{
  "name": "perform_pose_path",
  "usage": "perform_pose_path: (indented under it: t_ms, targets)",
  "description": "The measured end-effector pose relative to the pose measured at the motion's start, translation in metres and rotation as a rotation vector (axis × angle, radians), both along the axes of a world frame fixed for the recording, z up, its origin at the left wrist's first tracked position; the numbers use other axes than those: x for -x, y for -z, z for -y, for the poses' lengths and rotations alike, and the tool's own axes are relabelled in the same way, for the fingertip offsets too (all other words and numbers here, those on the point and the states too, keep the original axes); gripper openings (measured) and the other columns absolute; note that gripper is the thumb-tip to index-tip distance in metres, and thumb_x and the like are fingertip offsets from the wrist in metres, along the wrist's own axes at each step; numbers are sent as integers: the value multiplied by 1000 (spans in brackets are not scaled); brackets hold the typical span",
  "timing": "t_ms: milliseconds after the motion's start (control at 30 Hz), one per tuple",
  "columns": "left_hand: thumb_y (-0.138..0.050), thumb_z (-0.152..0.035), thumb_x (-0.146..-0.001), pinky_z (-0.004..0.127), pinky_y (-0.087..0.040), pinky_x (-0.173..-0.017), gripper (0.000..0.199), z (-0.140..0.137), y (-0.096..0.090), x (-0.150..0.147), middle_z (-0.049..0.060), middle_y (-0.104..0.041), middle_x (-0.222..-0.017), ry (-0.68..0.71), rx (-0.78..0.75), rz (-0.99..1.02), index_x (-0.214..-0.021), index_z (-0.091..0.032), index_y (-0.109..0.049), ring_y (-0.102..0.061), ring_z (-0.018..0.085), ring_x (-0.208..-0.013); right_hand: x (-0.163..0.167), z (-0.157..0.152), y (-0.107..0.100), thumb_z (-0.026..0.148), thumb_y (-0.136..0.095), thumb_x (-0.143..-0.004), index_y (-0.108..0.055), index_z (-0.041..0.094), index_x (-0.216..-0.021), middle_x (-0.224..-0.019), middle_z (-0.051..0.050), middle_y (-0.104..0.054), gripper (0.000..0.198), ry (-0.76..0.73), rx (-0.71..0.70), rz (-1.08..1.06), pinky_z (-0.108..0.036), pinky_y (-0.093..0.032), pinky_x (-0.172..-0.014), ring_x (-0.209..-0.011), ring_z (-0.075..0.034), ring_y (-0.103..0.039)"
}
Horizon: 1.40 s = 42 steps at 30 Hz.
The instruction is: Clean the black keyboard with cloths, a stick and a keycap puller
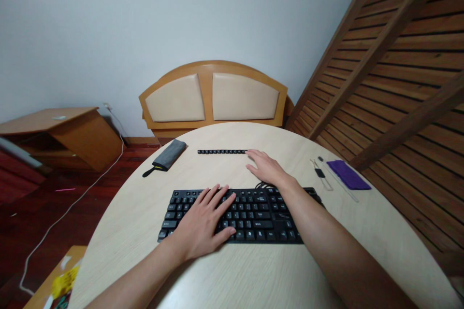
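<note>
A black keyboard [261, 215] lies near the front of the round table. My left hand [201, 222] rests flat across its left half with the fingers spread, hiding several keys. Beyond the keyboard, a straight row of small black keycaps [221, 152] sits on the tabletop. At the right end of that row is my right hand [266, 166], fingers stretched out and thumb apart, its fingertips at the last keycap. Whether it touches that keycap I cannot tell. My right forearm passes over the keyboard's right side and covers part of the keys.
On the pale round table [126, 231], a grey pouch [170, 154] lies at the left. A purple cloth [348, 175], a thin brush [337, 178] and a keycap puller [320, 174] lie at the right. A headboard [206, 91] and a slatted wooden screen [395, 58] stand behind.
</note>
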State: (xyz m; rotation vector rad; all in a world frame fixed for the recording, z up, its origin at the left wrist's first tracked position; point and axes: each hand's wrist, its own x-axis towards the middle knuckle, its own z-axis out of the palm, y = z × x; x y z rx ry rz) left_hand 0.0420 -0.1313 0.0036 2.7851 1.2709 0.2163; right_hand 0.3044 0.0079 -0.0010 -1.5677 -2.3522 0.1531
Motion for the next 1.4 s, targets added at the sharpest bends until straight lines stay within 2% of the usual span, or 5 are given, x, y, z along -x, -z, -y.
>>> perform_pose_path:
  t_ms: [267, 633, 933, 1133, 1400]
  targets:
    - [-44, -61, -98, 54, -24, -123, 71, -6, 0, 4, 8, -27, -166, -4, 2, 20, -159, -27, -29, -26, 32, -152, 3, -23, 16, 29, -58, -93, -39, 12, -152, -160, -14, -39, 64, 48, -18, -38, -37, -30, -119, -143, -25, -41]
    - [-47, -59, -97, 53, -25, -122, 71, -24, 0, 10, 8, -32, -164, -22, -5, 26, -157, -26, -33, -29, 32, -151, 5, -39, 7, 24, -58, -93, -71, 22, -116, -122, -8, -72, 27, 181, 22, -43, -33, -47, -98, -114, -24, -64]
    - [-40, -61, -99, 56, -24, -122, 71, -19, -8, -27, 14, -36, -162, -95, 6, 64, -156, -19, -35, -29, 35, -150, -5, -24, -5, 30, -56, -95, -73, 22, -116, -116, -8, -75, 27, 210, 122, -79, -29, -48, -91, -108, -22, -67]
    - [-33, -50, -104, 52, -28, -120, 61, -30, -1, -69, 16, -42, -158, -191, -11, 105, -150, -11, -40, -37, 33, -146, -13, -12, -36, 25, -60, -91, -75, 16, -107, -107, -9, -78, 24, 80, 275, -109, -24, -48, -82, -95, -19, -70]
    - [-40, -41, -102, 49, -35, -116, 47, -32, -1, -70, 14, -56, -145, -179, -38, 154, -139, -14, -51, -51, 30, -134, -23, 20, -72, 30, -61, -87, -76, 16, -102, -94, -6, -79, 25, -201, 508, -82, -25, -49, -73, -84, -20, -70]
